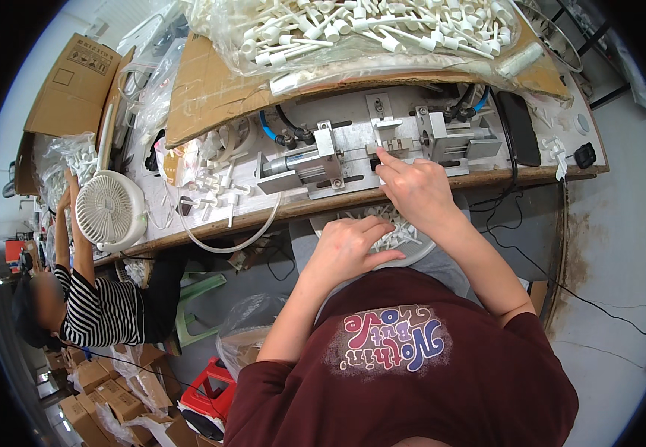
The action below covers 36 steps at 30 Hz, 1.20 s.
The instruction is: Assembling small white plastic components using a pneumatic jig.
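My right hand (418, 190) is at a metal clamping fixture (397, 147) on the bench, palm down. Its fingers are bent together and one fingertip touches the small block in the middle; anything pinched there is hidden. Metal cylinder units stand on both sides, the left cylinder (297, 165) and the right cylinder (457, 138), facing the block. My left hand (347, 247) hovers over the near left side of a white bowl (421, 255) at my lap, thumb apart from its loosely curved fingers. Small white plastic parts (397, 232) lie in the bowl.
Beyond the fixture, white plastic pieces (382, 26) heap on clear film over cardboard (211, 97). A white fan (111, 211) and loose white fittings (211, 186) are at left. A black phone (518, 128) and cables lie right. A co-worker (99, 305) reaches toward a box.
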Each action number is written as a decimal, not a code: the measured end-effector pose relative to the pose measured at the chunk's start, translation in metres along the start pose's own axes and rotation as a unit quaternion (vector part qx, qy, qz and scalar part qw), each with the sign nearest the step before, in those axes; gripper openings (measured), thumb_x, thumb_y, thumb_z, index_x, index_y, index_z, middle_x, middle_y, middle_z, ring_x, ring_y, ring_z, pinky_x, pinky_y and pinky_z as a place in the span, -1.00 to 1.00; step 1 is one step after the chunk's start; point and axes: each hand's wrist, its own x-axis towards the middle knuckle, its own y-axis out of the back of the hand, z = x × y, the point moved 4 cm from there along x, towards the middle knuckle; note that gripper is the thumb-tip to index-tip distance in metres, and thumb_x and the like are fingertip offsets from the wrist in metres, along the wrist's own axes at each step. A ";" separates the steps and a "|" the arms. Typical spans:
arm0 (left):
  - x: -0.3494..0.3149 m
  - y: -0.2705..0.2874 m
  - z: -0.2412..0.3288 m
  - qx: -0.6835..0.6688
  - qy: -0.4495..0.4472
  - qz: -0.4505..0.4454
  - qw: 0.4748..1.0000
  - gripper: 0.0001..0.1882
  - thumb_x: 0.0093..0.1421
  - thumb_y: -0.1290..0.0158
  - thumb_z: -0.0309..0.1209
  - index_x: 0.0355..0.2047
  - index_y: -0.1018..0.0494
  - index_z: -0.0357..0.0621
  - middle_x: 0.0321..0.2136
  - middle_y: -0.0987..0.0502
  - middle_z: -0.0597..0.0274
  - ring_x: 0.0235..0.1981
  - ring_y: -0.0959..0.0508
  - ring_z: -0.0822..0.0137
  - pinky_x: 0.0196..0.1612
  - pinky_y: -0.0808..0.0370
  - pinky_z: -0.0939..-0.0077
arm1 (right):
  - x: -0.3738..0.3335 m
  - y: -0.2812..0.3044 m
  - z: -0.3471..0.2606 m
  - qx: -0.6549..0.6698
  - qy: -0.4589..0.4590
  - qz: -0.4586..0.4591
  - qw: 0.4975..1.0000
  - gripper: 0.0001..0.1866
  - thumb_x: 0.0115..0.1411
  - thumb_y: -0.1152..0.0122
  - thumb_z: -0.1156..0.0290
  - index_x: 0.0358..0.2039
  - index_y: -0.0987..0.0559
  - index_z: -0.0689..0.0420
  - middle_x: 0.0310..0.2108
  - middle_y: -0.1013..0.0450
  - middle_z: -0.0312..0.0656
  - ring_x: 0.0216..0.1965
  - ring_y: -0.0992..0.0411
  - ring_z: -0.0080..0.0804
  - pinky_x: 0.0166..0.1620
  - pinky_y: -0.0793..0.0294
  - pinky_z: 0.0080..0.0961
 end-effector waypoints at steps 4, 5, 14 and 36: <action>-0.005 0.004 0.002 0.010 -0.002 0.017 1.000 -0.62 0.00 -0.31 -0.10 -0.32 -0.59 -0.13 -0.37 -0.63 0.27 -0.50 -0.61 0.24 -0.45 -0.52 0.44 | 0.031 0.031 0.011 0.074 -0.008 0.025 0.997 -0.72 -0.01 -0.39 0.31 -0.27 -0.64 0.13 -0.19 -0.59 -0.20 -0.49 -0.52 -0.30 -0.35 -0.52 -0.42; -0.006 0.006 0.002 0.010 0.000 0.019 1.000 -0.62 0.00 -0.31 -0.10 -0.32 -0.60 -0.12 -0.37 -0.63 0.27 -0.50 -0.62 0.25 -0.46 -0.52 0.45 | 0.044 0.041 0.017 0.086 -0.015 0.051 0.995 -0.72 0.01 -0.38 0.29 -0.26 -0.64 0.13 -0.23 -0.59 -0.20 -0.48 -0.53 -0.30 -0.35 -0.52 -0.41; -0.019 0.007 0.006 -0.096 0.027 0.010 0.995 -0.73 0.13 -0.22 -0.24 -0.25 -0.58 -0.14 -0.32 -0.63 0.20 -0.47 -0.64 0.29 -0.43 -0.52 0.47 | 0.188 0.055 0.107 -0.133 -0.147 -0.036 0.979 -0.69 -0.04 -0.32 0.40 -0.25 -0.61 0.22 -0.20 -0.56 -0.02 -0.12 -0.54 -0.11 -0.13 -0.57 -0.22; -0.004 0.030 0.013 -0.088 0.014 0.103 0.991 -0.78 0.18 -0.18 -0.33 -0.23 -0.58 -0.18 -0.32 -0.62 0.16 -0.39 -0.63 0.20 -0.35 -0.55 0.42 | 0.147 0.104 0.097 0.362 -0.085 0.193 0.908 -0.70 0.29 -0.16 0.21 -0.31 -0.51 0.23 -0.46 -0.49 -0.11 -0.41 -0.48 -0.32 -0.32 -0.46 -0.41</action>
